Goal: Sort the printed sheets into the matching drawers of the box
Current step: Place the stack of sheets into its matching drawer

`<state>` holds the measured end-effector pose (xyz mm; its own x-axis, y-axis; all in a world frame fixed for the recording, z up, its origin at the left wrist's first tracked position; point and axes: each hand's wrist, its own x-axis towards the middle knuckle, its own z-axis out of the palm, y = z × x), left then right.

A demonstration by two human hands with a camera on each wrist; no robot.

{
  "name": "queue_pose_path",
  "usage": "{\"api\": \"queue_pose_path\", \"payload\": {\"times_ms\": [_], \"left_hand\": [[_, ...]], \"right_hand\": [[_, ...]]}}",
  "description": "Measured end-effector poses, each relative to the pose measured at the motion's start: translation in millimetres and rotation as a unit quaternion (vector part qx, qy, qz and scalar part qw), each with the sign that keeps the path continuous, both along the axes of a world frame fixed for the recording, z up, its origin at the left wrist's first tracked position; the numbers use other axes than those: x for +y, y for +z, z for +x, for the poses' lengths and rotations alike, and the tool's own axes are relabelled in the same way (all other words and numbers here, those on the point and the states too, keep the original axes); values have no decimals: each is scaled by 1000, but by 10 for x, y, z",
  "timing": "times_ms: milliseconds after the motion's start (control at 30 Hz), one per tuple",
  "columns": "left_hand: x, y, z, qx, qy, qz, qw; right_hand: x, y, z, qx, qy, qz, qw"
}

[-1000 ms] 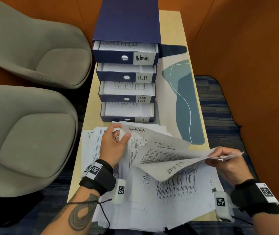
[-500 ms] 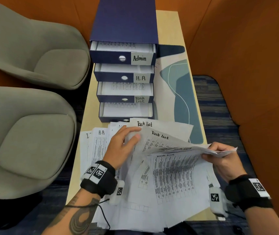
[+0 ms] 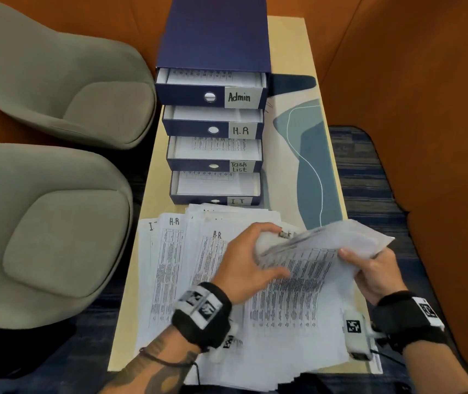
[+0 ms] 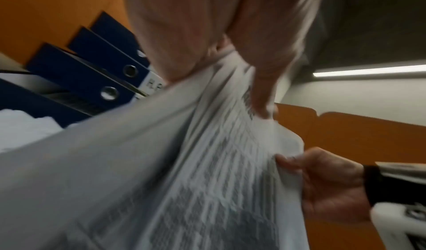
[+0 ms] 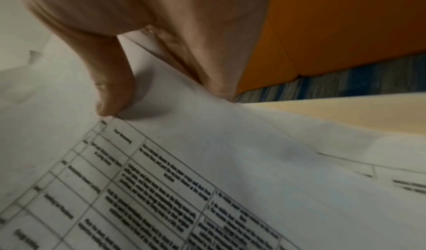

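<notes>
While wrist views blur, both hands [image 3: 248, 257] [image 3: 369, 270] grip sheets [image 3: 312, 251] overhead

Navy box [image 3: 215, 35], drawers white inside, grey labels in black marker. White sheets [image 3: 170, 265], black printed tables. Pale wood bench [image 3: 287, 32]; teal-blue mat [image 3: 315, 166] with white line. Grey chairs [image 3: 42, 223], orange walls [image 3: 426, 81], blue striped carpet [image 3: 360, 177].
</notes>
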<state>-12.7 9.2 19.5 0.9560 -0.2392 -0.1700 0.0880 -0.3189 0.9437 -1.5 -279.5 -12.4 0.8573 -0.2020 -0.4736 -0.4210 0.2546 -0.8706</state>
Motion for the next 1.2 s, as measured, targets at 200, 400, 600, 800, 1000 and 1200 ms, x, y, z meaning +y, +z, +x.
{"api": "queue_pose_path", "payload": {"times_ms": [200, 400, 600, 800, 1000, 1200], "left_hand": [[-389, 229, -23, -149, -11, 45, 988], [-582, 645, 34, -248, -150, 101, 952], [221, 558, 155, -208, 30, 195, 958], [1063, 242, 124, -7, 152, -27, 988], [886, 287, 74, -57, 268, -128, 953], [757, -172, -203, 23, 311, -108, 944]], "right_hand": [[-98, 405, -108, -30, 8, -321, 947], [-12, 1000, -22, -288, 328, -550, 712], [-199, 960, 71, -210, 203, -373, 881], [-160, 910, 147, -219, 136, -247, 934], [10, 645, 241, -215, 105, -168, 956], [163, 100, -8, -157, 127, -203, 958]]}}
